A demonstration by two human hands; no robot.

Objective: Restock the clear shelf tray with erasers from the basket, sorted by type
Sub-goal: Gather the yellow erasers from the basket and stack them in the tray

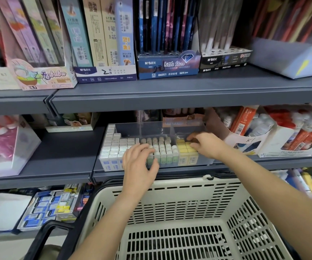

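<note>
With the basket (170, 212) seemingly emptied, I tidied the nearly full tray (205, 160), left hand (140, 162) spread over green erasers (162, 147), right hand (205, 145) curled on yellow ones (184, 147).

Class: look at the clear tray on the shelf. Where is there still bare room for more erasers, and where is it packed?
The clear tray is bare along its back, behind the green erasers and yellow erasers. The front rows are packed tight, with the left hand and right hand over them. The white erasers fill the left side nearly to the back.
</note>
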